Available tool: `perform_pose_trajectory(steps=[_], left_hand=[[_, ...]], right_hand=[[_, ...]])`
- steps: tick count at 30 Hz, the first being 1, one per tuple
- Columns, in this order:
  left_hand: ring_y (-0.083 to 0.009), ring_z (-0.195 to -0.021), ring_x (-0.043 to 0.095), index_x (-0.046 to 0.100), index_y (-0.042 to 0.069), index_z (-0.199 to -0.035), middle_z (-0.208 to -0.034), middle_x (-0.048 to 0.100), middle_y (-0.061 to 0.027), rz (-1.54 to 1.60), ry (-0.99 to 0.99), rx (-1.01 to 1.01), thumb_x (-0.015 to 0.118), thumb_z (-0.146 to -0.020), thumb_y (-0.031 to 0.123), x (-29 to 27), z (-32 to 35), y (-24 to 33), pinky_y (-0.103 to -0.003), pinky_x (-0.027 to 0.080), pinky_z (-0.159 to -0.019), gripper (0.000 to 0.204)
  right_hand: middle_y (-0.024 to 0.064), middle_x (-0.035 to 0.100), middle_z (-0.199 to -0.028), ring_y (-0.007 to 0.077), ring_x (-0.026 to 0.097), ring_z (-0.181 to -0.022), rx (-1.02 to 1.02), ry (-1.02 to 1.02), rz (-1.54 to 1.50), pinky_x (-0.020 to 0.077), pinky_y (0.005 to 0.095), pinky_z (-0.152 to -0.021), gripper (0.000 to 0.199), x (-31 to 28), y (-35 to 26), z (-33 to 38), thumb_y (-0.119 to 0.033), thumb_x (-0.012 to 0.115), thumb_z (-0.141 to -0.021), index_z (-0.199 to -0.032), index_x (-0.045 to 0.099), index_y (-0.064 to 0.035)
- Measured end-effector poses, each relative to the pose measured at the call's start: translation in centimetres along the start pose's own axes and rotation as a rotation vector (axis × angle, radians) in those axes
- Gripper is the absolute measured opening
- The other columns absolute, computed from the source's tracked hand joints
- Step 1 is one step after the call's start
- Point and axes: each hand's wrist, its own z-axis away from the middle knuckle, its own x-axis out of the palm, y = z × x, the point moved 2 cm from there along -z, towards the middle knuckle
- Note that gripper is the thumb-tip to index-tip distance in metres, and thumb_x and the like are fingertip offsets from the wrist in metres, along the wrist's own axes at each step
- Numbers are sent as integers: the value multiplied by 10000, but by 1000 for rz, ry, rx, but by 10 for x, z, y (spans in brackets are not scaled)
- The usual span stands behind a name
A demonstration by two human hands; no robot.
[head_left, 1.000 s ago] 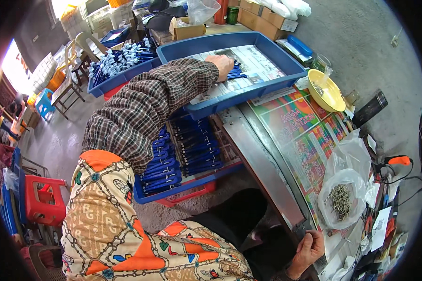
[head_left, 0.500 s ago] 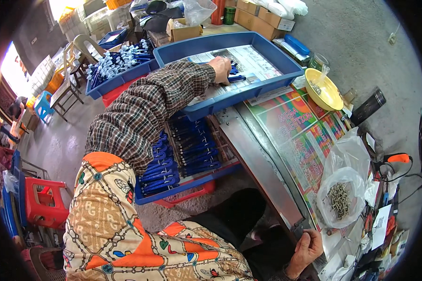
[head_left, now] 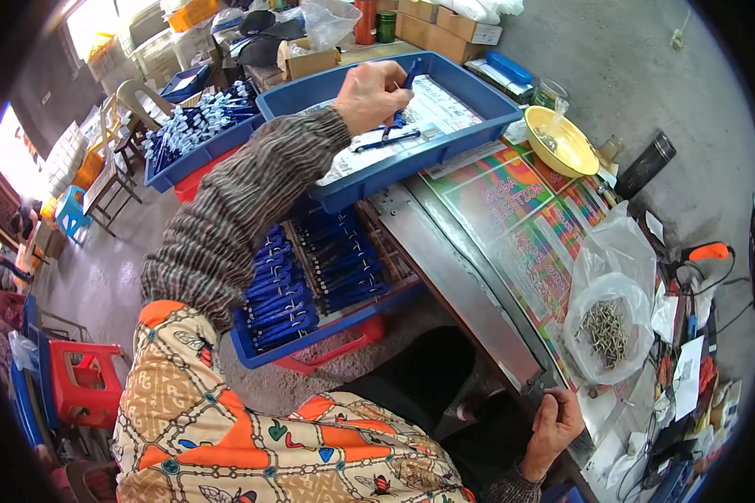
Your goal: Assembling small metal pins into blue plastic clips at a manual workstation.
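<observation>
My left hand (head_left: pixel 371 94), raised over the large blue tray (head_left: pixel 344 194), pinches a slim dark-blue piece (head_left: pixel 412 74) that stands nearly upright; its exact kind is unclear. Below it, a few similar blue pieces (head_left: pixel 387 140) lie on the printed paper lining the tray. At the lower right, my right hand (head_left: pixel 554 426) is closed near the end of a metal strip (head_left: pixel 470 298) on the table edge. Its fingers are curled with the thumb against them, and whatever they hold is hidden.
A lower blue tray (head_left: pixel 331 339) with rows of blue pieces rests on a red stool (head_left: pixel 335 350). Another blue tray (head_left: pixel 164 180) is heaped with blue and pale pieces. Rightward are a plastic bag of metal pins (head_left: pixel 606 335), a yellow bowl (head_left: pixel 575 159) and a black cylinder (head_left: pixel 650 163).
My left hand has lifted from the pieces in the large tray, bringing one blue piece up. My right hand stays curled by the table edge. The view has shifted slightly.
</observation>
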Motion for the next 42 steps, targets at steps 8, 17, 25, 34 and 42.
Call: perform_pose_trajectory(steps=[8, 17, 25, 34, 42], left_hand=[[-57, -419, 493, 569, -13, -880, -711, 627, -69, 521, -310, -139, 629, -864, 100, 62, 94, 95, -187, 362, -365, 129], [-69, -416, 521, 531, -37, -867, -662, 602, -66, 831, -530, -355, 614, -873, 79, 141, 169, 126, -192, 389, -353, 144], [-75, -414, 511, 505, -35, -873, -666, 576, -58, 933, -491, -365, 615, -867, 51, 171, 195, 135, -202, 380, -347, 140], [-53, -444, 503, 494, -22, -933, -687, 565, -46, 881, -488, -372, 584, -869, 7, 172, 212, 144, -184, 371, -369, 114], [-35, -457, 495, 492, -16, -971, -705, 569, -40, 848, -470, -358, 571, -884, 3, 174, 224, 149, -173, 377, -391, 119]], right_hand=[[31, 511, -636, 97, 466, -549, -280, -70, 284, 366, 238, -520, 39, 25, -35, -1, -16, 597, -819, -800, 589, 17], [108, 552, -689, 243, 538, -566, -553, -255, 293, 422, 306, -515, 109, 62, -52, -1, -43, 680, -764, -838, 607, -10], [117, 518, -674, 290, 532, -573, -538, -269, 348, 416, 355, -512, 161, 58, -38, 6, -77, 704, -755, -781, 558, -14], [117, 482, -640, 314, 525, -559, -510, -316, 203, 401, 397, -489, 177, 56, -26, 14, -83, 654, -769, -714, 494, -32], [99, 461, -599, 281, 501, -495, -612, -245, 269, 385, 376, -462, 209, 54, -17, 23, -90, 652, -776, -677, 473, -45]])
